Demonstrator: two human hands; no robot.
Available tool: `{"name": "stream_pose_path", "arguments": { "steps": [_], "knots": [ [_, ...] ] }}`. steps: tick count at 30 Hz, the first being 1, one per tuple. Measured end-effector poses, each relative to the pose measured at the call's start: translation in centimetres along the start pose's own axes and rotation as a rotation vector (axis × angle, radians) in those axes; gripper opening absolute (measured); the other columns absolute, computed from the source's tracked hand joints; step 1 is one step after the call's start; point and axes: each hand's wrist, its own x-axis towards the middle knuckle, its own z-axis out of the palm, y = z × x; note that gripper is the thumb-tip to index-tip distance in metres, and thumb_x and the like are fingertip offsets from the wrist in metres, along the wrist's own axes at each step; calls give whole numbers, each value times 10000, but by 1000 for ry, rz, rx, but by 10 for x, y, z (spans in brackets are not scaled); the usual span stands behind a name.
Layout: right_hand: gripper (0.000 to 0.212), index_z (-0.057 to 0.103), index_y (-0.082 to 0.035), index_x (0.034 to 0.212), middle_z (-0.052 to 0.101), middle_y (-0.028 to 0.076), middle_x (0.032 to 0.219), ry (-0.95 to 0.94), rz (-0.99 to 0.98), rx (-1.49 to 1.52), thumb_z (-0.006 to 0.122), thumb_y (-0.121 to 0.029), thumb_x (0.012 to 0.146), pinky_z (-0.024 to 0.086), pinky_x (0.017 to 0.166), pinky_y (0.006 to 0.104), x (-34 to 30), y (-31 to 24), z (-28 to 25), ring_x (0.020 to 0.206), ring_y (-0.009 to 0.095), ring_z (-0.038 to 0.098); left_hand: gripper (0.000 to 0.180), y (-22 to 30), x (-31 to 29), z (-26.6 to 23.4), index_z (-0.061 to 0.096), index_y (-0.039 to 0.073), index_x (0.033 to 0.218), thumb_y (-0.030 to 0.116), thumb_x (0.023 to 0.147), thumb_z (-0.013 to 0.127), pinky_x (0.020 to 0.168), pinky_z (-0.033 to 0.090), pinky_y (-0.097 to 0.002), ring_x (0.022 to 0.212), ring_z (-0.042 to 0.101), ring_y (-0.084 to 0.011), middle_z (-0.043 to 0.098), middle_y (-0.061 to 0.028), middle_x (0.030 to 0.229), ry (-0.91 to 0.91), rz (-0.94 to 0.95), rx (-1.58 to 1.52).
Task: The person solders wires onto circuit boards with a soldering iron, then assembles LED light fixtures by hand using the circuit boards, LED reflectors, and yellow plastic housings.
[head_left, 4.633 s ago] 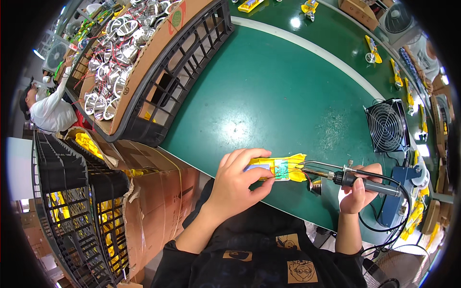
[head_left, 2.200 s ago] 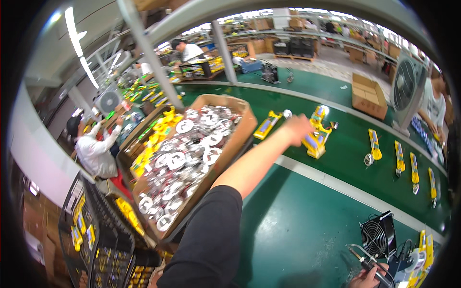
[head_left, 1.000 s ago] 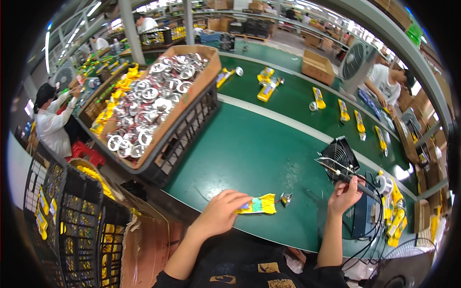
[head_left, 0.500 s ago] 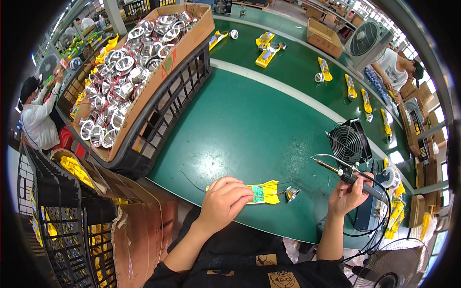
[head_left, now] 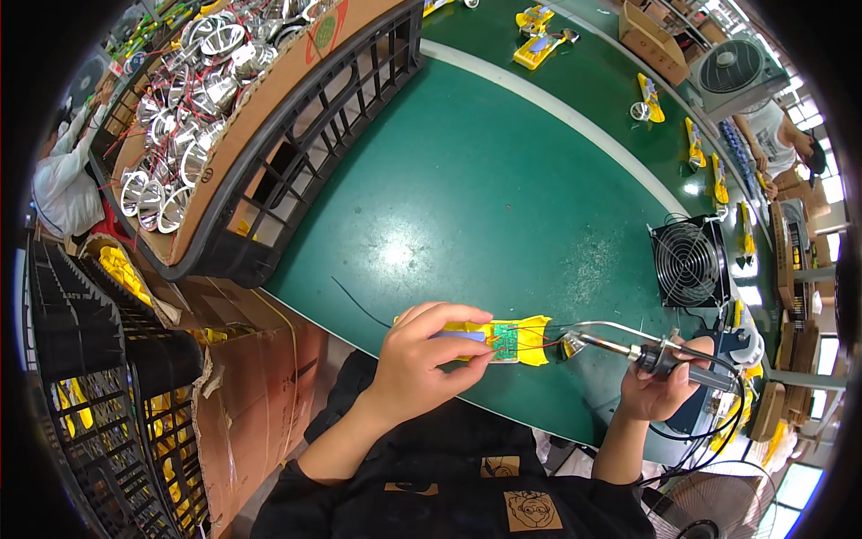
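Note:
A yellow plastic housing (head_left: 537, 340) lies on the green table in front of me. Inside it are a green circuit board (head_left: 505, 343) and a blue cylindrical cell (head_left: 463, 339). My left hand (head_left: 417, 359) grips the housing's left part, thumb and forefinger on either side of the cell. Thin wires run from the board to a small silver reflector (head_left: 573, 345) at its right. My right hand (head_left: 660, 388) is closed round a soldering iron (head_left: 663, 361) with a bent metal feed tube. The iron points left, its tip close to the reflector and overlapping it in view.
A black fan (head_left: 690, 262) stands right of the work. At left, a black crate (head_left: 346, 108) holds a cardboard box of silver reflectors (head_left: 215, 94). Yellow housings (head_left: 537, 52) lie on a green conveyor (head_left: 593, 90) beyond. Cables (head_left: 738, 404) hang beside my right hand.
My right hand has lowered the soldering iron, bringing its tip leftward and down toward the reflector and wires. My left fingers have spread, uncovering the blue cell. The head view has shifted.

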Motion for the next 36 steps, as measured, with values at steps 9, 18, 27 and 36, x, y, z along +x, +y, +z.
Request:
{"name": "stream_pose_path", "arguments": {
  "steps": [9, 18, 27, 36],
  "knots": [
    [311, 360, -26, 741, 439, 59, 541, -201, 92, -247, 605, -212, 693, 329, 395, 204, -11, 6, -1, 419, 91, 386, 133, 7, 8, -2, 518, 75, 602, 40, 544, 632, 667, 425, -303, 811, 524, -214, 550, -43, 965, -118, -47, 98],
    [292, 339, -14, 744, 387, 53, 545, -286, 215, -328, 553, -205, 690, 316, 407, 202, -15, 11, 7, 448, 93, 363, 106, 17, 22, -7, 511, 41, 592, 26, 569, 614, 646, 432, -310, 796, 518, -219, 530, -56, 969, -260, -139, 109],
    [287, 354, -9, 743, 386, 60, 573, -274, 211, -367, 557, -199, 678, 323, 415, 211, -16, 13, 8, 456, 104, 367, 109, 21, 23, -6, 514, 48, 591, 27, 562, 616, 644, 427, -309, 781, 520, -209, 530, -38, 944, -286, -177, 164],
    [292, 358, -5, 738, 374, 54, 570, -264, 203, -371, 559, -208, 676, 307, 394, 204, -17, 15, 8, 447, 99, 364, 131, 27, 25, -2, 490, 46, 575, 16, 543, 613, 614, 413, -314, 746, 513, -198, 528, -33, 910, -289, -185, 212]
  ]
}}
